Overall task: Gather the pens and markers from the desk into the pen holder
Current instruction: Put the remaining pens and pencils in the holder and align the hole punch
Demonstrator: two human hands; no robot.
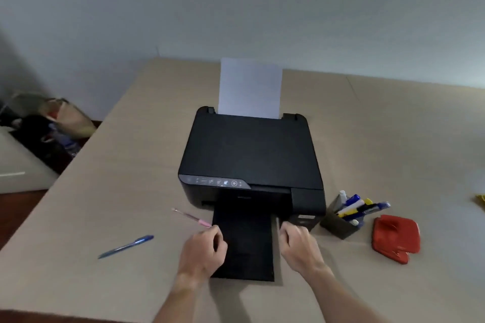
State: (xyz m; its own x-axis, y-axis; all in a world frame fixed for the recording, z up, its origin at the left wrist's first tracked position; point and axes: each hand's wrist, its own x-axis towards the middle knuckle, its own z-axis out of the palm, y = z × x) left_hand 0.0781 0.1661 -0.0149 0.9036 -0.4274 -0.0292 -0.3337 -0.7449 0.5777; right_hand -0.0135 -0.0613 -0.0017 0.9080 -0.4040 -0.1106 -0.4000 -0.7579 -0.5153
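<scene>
Head view: a pink pen (193, 217) lies slanted on the desk (118, 165), its near end at the fingertips of the left hand (202, 249), whose fingers are curled in with thumb and forefinger pinched at that end (whether the pen is truly gripped or only touched, I cannot tell). A blue pen (126, 246) lies loose on the desk well to the left of that hand. The pen holder (338, 225), a dark box, stands tilted at the printer's right front corner and already has several markers (359, 208) leaning out of it. The right hand (298, 246) is loosely clenched with nothing in it, beside the right edge of the printer's (252, 155) black output tray (244, 246). A sheet of white paper (250, 88) stands upright in the rear feed. A red pouch (396, 237) lies just right of the holder.
</scene>
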